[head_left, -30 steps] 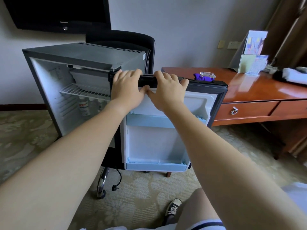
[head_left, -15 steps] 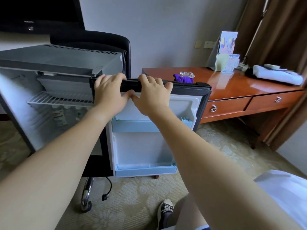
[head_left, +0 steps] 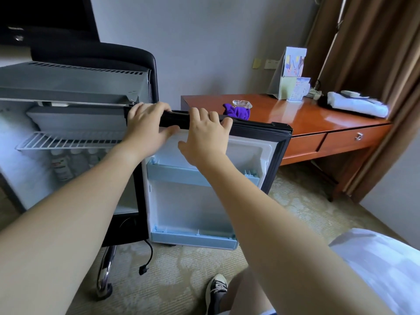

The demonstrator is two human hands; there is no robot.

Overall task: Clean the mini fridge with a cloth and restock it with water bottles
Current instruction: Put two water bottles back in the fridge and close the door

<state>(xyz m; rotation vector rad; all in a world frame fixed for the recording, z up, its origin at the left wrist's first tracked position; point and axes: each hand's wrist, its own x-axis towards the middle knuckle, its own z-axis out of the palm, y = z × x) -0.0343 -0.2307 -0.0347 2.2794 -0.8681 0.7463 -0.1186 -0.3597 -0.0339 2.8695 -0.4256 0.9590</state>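
At frame left the mini fridge [head_left: 68, 123] stands open with water bottles [head_left: 68, 163] inside, both hands, left hand [head_left: 147, 126] and right hand [head_left: 204, 135], curl over its door [head_left: 227, 178] top edge running left-right, purple cloth [head_left: 236, 112] on the bench [head_left: 318, 123] nearer the right; grip unchanged, view shifted rightward.

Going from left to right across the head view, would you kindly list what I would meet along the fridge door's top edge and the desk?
Left hand → right hand → purple cloth → leaflet stand → folded white towel.
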